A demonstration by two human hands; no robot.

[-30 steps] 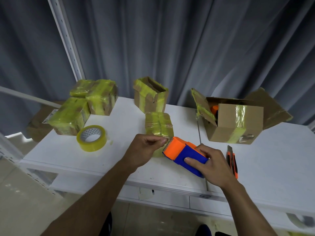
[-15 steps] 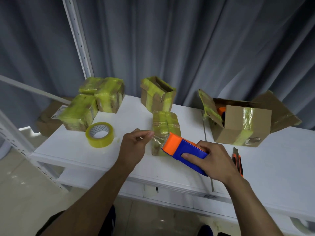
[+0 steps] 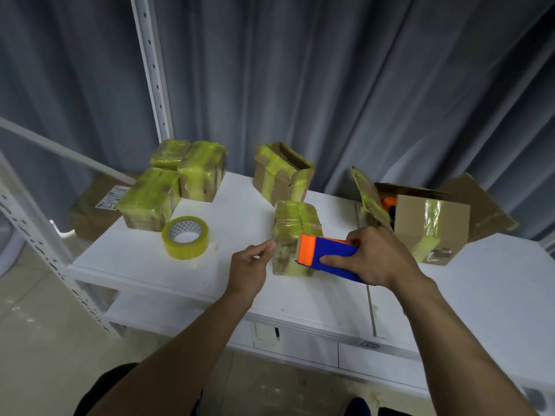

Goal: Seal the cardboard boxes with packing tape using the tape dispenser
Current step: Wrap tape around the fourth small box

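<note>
Grey curtain hangs floor to ceiling behind, with a white slotted upright in front of it; below is a white desk (image 3: 495, 295) with a smooth, glossy top. At its far left corner is a cluster of wrapped boxes (image 3: 168, 187), yellowed all over with layered tape. A spare tape roll (image 3: 185, 237) lies flat just in front of them, toward the left edge. Along the far edge stand a small open-topped box (image 3: 280, 175) and, toward the right, a larger open box (image 3: 431, 226) with its flaps splayed. The box being worked on, a small taped box (image 3: 295, 223), sits mid-desk toward the front edge, between the two hands. The right hand (image 3: 381, 259) is wrapped round the blue body of the tape dispenser (image 3: 327, 253), whose orange toothed end points left, just in front of that box. The left hand (image 3: 249, 265) has thumb and forefinger pinched together near the box's left side, seemingly on the tape end, though the film is too clear to make out for sure. My judgement on handling: the dispenser is rigid, light plastic, best gripped on the blue shell, well back from the serrated edge. The box looks light and slick with tape, likely to skate on this top unless pinned from above. The tape is thin and will fold onto itself, so keep it taut
</note>
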